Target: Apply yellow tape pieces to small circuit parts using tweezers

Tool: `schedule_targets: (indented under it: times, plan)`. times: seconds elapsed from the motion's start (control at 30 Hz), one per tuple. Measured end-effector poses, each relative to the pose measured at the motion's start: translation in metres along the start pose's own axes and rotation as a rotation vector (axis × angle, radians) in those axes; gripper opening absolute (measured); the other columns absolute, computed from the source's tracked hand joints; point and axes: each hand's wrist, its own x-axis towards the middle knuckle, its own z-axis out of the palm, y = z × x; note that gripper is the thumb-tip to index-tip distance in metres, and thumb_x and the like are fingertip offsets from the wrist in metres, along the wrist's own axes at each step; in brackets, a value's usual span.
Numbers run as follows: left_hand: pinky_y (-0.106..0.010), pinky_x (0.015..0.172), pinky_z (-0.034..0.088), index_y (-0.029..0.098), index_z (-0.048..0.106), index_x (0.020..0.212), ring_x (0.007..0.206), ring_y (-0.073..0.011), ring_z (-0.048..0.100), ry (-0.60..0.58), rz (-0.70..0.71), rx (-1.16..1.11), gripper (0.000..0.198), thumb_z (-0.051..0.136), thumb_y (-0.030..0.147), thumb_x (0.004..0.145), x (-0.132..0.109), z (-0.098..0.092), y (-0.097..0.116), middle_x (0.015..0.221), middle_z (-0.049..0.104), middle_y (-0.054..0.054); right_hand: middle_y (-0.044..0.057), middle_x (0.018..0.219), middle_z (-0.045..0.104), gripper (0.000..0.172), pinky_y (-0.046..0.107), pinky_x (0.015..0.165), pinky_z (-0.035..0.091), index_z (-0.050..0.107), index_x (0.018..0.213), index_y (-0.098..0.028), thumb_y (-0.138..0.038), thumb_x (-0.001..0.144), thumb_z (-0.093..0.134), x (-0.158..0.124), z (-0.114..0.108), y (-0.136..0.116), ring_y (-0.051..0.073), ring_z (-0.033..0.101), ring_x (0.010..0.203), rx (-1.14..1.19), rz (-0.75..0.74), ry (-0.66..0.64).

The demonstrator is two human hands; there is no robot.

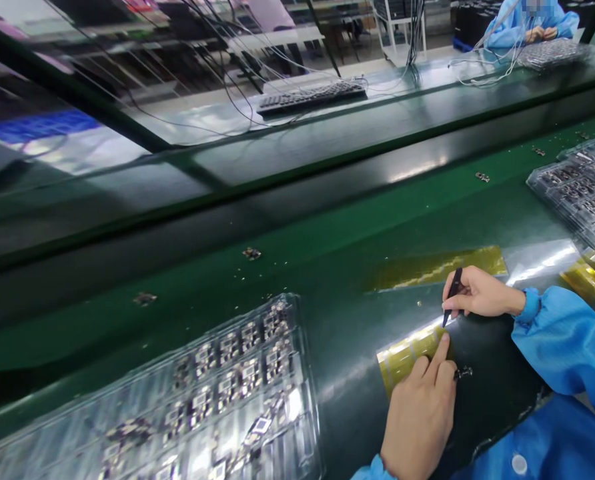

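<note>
Tweezers (452, 295) (right hand (477, 293)) touch yellow tape strip (410, 355) under left hand (420, 413).

Your left hand (420, 417) and right hand (477, 295) work over a yellow tape sheet (407, 353); bare green mat (337, 280) lies open ahead and between the two trays; clear tray of parts (217, 393) blocks your left; a second tray (582, 190) blocks far right; loose small parts (251, 253) dot the mat; a longer tape strip (437, 268) lies just beyond your right hand.
</note>
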Motion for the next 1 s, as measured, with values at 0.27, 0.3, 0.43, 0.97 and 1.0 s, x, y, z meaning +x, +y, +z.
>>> schedule_targets:
  times: [0.27, 0.3, 0.43, 0.97, 1.0]
  plan:
    - [-0.033, 0.055, 0.053, 0.02, 0.057, 0.082, 0.078, -0.0214, 0.061, -0.029, -0.025, -0.019, 0.019, 0.04, 0.01, 0.083, 0.001, -0.007, 0.0, 0.129, 0.054, -0.004, -0.001, 0.055, 0.061, 0.02, 0.017, 0.042, 0.045, 0.057, 0.069, -0.013, -0.025, 0.065, 0.072, 0.0, -0.003, -0.001, 0.011, 0.06, 0.05, 0.019, 0.087, -0.035]
    - [-0.033, 0.055, 0.054, 0.02, 0.057, 0.083, 0.078, -0.0211, 0.061, -0.029, -0.025, -0.024, 0.019, 0.041, 0.01, 0.083, 0.001, -0.007, -0.001, 0.127, 0.055, -0.004, -0.002, 0.054, 0.061, 0.02, 0.017, 0.043, 0.045, 0.057, 0.069, -0.013, -0.025, 0.065, 0.072, 0.0, -0.003, -0.001, 0.011, 0.06, 0.05, 0.033, 0.088, -0.03]
    - [-0.032, 0.056, 0.054, 0.02, 0.057, 0.084, 0.076, -0.0198, 0.061, -0.032, -0.039, -0.042, 0.017, 0.044, 0.009, 0.081, 0.0, -0.006, 0.0, 0.125, 0.057, -0.005, -0.002, 0.053, 0.061, 0.022, 0.019, 0.046, 0.048, 0.057, 0.067, -0.013, -0.026, 0.063, 0.074, -0.001, -0.002, 0.0, 0.011, 0.061, 0.049, 0.11, 0.063, -0.012]
    - [-0.021, 0.047, 0.045, 0.015, 0.069, 0.082, 0.053, -0.0129, 0.057, 0.395, -0.826, -1.391, 0.03, 0.074, 0.036, 0.062, 0.025, -0.028, -0.04, 0.064, 0.066, -0.003, 0.002, 0.056, 0.068, 0.03, 0.018, 0.042, 0.051, 0.058, 0.07, -0.014, -0.037, 0.065, 0.075, 0.001, 0.009, 0.001, 0.014, 0.065, 0.048, 0.518, -0.165, 0.504]
    - [-0.02, 0.047, 0.045, 0.014, 0.068, 0.086, 0.054, -0.0127, 0.058, 0.378, -0.843, -1.519, 0.034, 0.076, 0.036, 0.061, 0.031, -0.025, -0.04, 0.068, 0.067, -0.005, 0.002, 0.058, 0.069, 0.029, 0.019, 0.043, 0.052, 0.058, 0.071, -0.014, -0.037, 0.065, 0.075, 0.0, 0.014, 0.0, 0.014, 0.066, 0.049, 0.538, -0.181, 0.527]
